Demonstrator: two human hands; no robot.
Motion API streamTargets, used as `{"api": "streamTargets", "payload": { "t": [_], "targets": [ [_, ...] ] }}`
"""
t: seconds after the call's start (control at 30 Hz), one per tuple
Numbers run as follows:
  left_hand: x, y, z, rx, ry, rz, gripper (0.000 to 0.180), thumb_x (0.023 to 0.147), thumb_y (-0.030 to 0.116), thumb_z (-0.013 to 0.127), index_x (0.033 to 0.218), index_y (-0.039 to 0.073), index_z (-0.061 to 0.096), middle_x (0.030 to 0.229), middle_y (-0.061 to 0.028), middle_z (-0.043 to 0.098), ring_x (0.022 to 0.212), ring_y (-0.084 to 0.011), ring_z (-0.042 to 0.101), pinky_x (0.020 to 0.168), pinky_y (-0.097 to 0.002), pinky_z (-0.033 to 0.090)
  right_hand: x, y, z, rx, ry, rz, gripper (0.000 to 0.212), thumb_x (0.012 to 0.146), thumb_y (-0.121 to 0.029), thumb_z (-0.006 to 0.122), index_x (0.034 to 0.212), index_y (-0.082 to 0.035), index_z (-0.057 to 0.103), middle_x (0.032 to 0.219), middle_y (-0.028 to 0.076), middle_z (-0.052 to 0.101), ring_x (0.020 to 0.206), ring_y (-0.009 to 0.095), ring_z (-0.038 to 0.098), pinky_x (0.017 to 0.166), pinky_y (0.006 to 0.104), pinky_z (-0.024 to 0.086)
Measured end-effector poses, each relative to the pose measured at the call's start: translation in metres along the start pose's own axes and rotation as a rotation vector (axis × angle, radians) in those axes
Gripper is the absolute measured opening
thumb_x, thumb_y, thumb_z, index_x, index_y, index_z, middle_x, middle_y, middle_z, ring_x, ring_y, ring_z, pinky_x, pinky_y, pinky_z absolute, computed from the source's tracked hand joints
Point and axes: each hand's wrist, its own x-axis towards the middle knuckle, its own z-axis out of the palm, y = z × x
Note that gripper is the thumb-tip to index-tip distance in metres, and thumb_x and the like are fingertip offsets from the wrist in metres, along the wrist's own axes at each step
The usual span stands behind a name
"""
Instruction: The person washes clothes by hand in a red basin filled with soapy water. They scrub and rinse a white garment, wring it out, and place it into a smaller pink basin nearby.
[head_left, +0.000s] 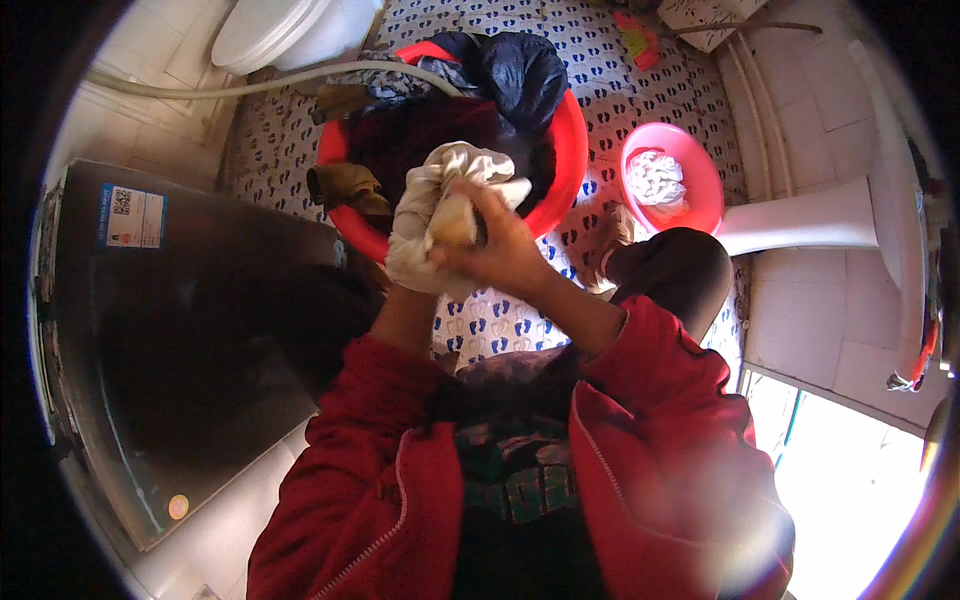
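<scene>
Both hands are gripping a white cloth (440, 215) above the red tub (560, 150): right hand (500, 245) fingers clenched, left hand (405, 275) hidden.

We cannot see the left hand (408, 262) itself: the cream cloth (440, 200) wraps it (only the forearm shows). The red basin (560, 150) hides its near rim behind that cloth. At twelve o'clock, the toilet (290, 30) is cut by the picture's edge.

the footprint-patterned floor mat (500, 320) carries a big red basin (572, 150) and a small pink basin (700, 165).
</scene>
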Motion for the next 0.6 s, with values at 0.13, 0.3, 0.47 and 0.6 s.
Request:
{"api": "streamTargets", "payload": {
  "t": [0.13, 0.3, 0.47, 0.6],
  "targets": [
    [-0.022, 0.002, 0.04, 0.573, 0.108, 0.263, 0.033, 0.103, 0.026, 0.055, 0.127, 0.004, 0.057, 0.121, -0.0117, 0.066, 0.109, -0.026, 0.065, 0.096, -0.0371, 0.054, -0.003, -0.007, -0.032, 0.607, -0.315, 0.277, 0.081, 0.083, -0.034, 0.087, 0.147, -0.004, 0.047, 0.127, 0.012, 0.063, 0.117, 0.027, 0.063, 0.099, 0.0405, 0.053],
    [-0.004, 0.003, 0.043, 0.362, 0.039, 0.018, 0.019, 0.103, 0.023, 0.055, 0.111, 0.007, 0.062, 0.11, -0.0087, 0.066, 0.1, -0.0194, 0.064, 0.091, -0.0348, 0.054, -0.003, 0.016, -0.089, 1.233, 0.043, 0.378, 0.058, 0.096, -0.039, 0.066, 0.135, 0.002, 0.054, 0.116, 0.019, 0.068, 0.098, 0.029, 0.069, 0.086, 0.0424, 0.058],
    [0.001, 0.006, 0.016, 0.18, 0.456, -0.025, 0.026, 0.107, 0.028, 0.053, 0.09, 0.011, 0.064, 0.086, -0.0007, 0.062, 0.078, -0.0143, 0.061, 0.07, -0.0339, 0.054, 0.012, 0.038, -0.096, 1.063, 0.184, 0.415, 0.059, 0.097, -0.045, 0.064, 0.137, -0.003, 0.057, 0.128, 0.015, 0.065, 0.107, 0.031, 0.067, 0.088, 0.0445, 0.058],
    [0.011, -0.006, -0.005, 0.297, 0.334, -0.092, 0.018, 0.102, 0.029, 0.061, 0.096, 0.012, 0.063, 0.086, 0.0011, 0.061, 0.079, -0.0133, 0.062, 0.067, -0.0324, 0.054, 0.003, 0.103, -0.07, 0.931, 0.106, 0.289, 0.046, 0.093, -0.022, 0.066, 0.136, -0.009, 0.055, 0.109, 0.011, 0.068, 0.1, 0.03, 0.068, 0.086, 0.0427, 0.057]
  ]
}}
